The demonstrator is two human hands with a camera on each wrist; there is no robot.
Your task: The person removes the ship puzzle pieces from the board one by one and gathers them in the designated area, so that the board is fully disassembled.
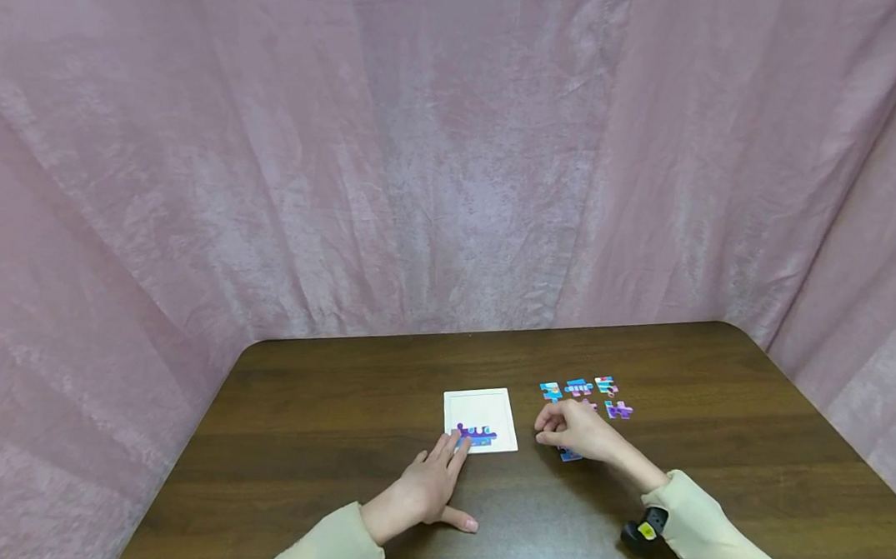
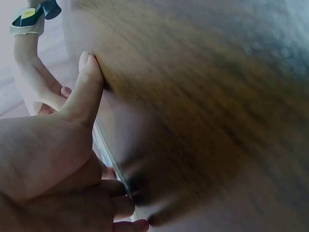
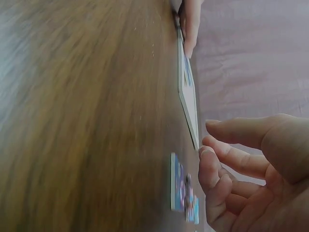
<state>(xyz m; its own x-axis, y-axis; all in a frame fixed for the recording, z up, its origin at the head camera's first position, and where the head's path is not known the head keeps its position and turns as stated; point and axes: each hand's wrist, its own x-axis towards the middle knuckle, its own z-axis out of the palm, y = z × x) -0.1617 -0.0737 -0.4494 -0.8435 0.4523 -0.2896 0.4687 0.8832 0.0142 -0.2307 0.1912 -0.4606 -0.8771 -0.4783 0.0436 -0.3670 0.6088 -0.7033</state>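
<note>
A white square puzzle tray [image 1: 480, 406] lies on the table with joined purple and blue jigsaw pieces [image 1: 480, 438] along its near edge. My left hand [image 1: 427, 483] is spread, its straight fingertips resting at the tray's lower left corner and over part of the pieces. Right of the tray, my right hand [image 1: 584, 430] hovers close over loose jigsaw pieces, fingers loosely bent. Nothing shows between its thumb and fingertips in the right wrist view. A blue piece [image 1: 571, 456] peeks out beneath this hand, which hides part of the group.
Beyond the right hand lie more loose pieces: a blue one [image 1: 551, 391], a blue and pink one [image 1: 579, 387], a multicoloured one [image 1: 606, 386] and a purple one [image 1: 618, 409]. The brown wooden table [image 1: 337, 408] ends at a pink curtain [image 1: 452, 188].
</note>
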